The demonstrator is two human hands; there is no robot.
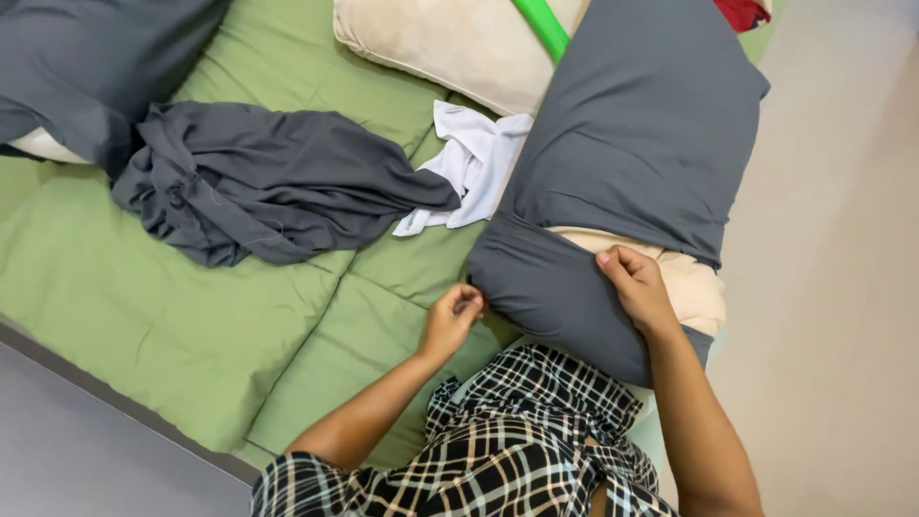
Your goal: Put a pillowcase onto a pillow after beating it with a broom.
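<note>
**Head view: both hands at the open end of a grey pillowcase**

Head view looks down on a bed (144, 316) spread with a green quilted cover. A cream pillow (691, 282) lies near the bed's right edge, most of it inside a grey pillowcase (632, 144); a strip of cream still shows at the open end, between the main body of the case and a folded-over flap of grey cloth.

The left hand (452, 319) is closed in a pinch on the lower left corner of the flap, fingers curled tight around the cloth edge. The right hand (637, 287) lies on the flap where it meets the bare pillow, its thumb over the edge and its fingers pressed into the grey cloth, gripping it.

Just beside the case on its left lies a crumpled white cloth (471, 163), and touching that, a loose heap of dark grey fabric (268, 182) stretches across the quilt. A second cream pillow (440, 43), uncovered, sits at the head of the bed with a green tube (542, 27) across it. Another grey-covered pillow (86, 67) fills the upper left corner. The person's checked garment (507, 450) shows at the bottom.
</note>
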